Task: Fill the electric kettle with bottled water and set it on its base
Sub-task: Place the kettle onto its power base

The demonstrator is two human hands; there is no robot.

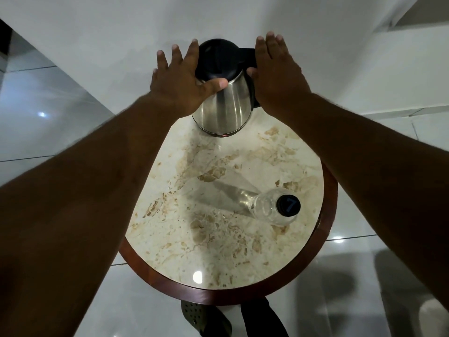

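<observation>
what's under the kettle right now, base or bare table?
Cannot tell for sure. The kettle stands at the far edge of the marble table; only a thin dark-reddish rim shows beneath its bottom edge. The steel body covers whatever it stands on. Left hand and right hand flank it.

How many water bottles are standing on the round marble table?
1: a clear plastic bottle with a black cap stands near the right edge of the round marble table. The arms may hide others.

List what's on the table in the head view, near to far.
Near table rim → capped clear bottle → steel kettle, with the left hand and right hand open at its sides near the lid.
</observation>
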